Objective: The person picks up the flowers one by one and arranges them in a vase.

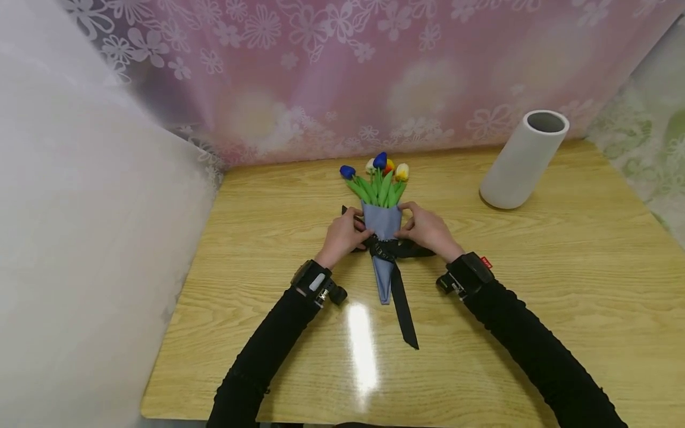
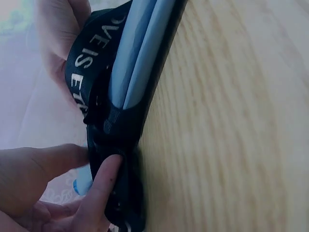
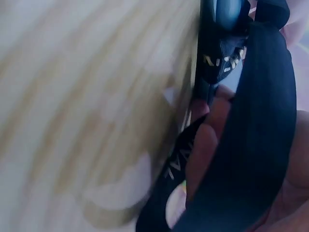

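Note:
A bouquet of artificial tulips [image 1: 380,190], with blue, white, yellow and orange heads, lies on the table in blue-grey wrapping [image 1: 382,220]. Black ribbon [image 1: 405,309] crosses the wrapping at its middle, one tail trailing toward the near edge. On the left side, my left hand [image 1: 345,233] pinches the ribbon between thumb and finger. White lettering shows on the ribbon [image 2: 84,63] in the left wrist view. My right hand [image 1: 428,229] is at the wrapping's right edge, its fingers curled round the ribbon [image 3: 251,125], which partly hides them in the right wrist view.
A tall white vase [image 1: 521,163] stands at the back right of the wooden table [image 1: 267,202]. Behind the table hangs a pink flowered curtain [image 1: 342,83]. A white wall or sheet [image 1: 96,238] borders the left side.

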`<state>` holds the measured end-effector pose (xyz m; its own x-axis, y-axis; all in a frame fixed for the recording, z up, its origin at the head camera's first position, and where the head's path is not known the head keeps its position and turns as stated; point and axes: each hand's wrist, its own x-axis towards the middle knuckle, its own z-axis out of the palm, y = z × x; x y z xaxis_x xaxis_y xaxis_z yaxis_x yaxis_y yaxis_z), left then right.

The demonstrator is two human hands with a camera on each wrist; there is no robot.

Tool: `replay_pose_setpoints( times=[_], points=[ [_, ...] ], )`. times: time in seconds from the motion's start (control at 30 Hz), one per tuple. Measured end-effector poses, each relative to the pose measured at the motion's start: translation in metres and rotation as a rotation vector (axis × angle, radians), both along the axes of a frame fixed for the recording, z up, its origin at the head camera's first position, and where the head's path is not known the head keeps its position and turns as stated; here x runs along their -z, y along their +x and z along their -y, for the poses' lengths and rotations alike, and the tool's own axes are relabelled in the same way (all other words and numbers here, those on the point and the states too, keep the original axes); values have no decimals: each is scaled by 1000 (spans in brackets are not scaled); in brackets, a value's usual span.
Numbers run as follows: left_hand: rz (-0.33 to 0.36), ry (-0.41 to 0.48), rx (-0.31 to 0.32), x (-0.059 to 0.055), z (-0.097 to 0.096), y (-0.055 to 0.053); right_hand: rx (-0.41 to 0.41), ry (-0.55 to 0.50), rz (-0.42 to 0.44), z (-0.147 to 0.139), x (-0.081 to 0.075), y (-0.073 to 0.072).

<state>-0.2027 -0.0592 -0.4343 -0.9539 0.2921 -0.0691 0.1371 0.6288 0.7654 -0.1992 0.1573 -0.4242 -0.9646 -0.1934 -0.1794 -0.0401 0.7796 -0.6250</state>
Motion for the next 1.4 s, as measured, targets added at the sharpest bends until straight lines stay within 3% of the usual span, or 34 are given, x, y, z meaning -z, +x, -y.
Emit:
replay_pose_setpoints(
  times=[0.13,0.23,0.33,0.4,0.5,0.63,0.77,1.07,1.4],
  points=[
    [-43,-23,-2,-9,8,-1,21,98,-27,-4,-13,3],
    [-173,-112,-23,-20,15,-2,38,136,-128,-9,-29,9],
    [-307,-186,-32,-30,21,-4,46,105,-267,-13,-43,22],
    [-377,-198,4,-33,22,-6,25,79,-360,-10,-47,32],
    [-439,-181,126,-33,19,-7,-52,78,-427,-1,-46,45],
    [-462,-210,287,-25,13,-3,-173,141,-405,12,-36,54],
    [-461,-271,350,-12,10,-1,-219,199,-343,20,-25,58],
    [-506,-304,340,2,13,3,-243,180,-334,27,-15,61],
    [-536,-392,292,-7,14,9,-249,184,-376,26,-15,61]
  ],
)
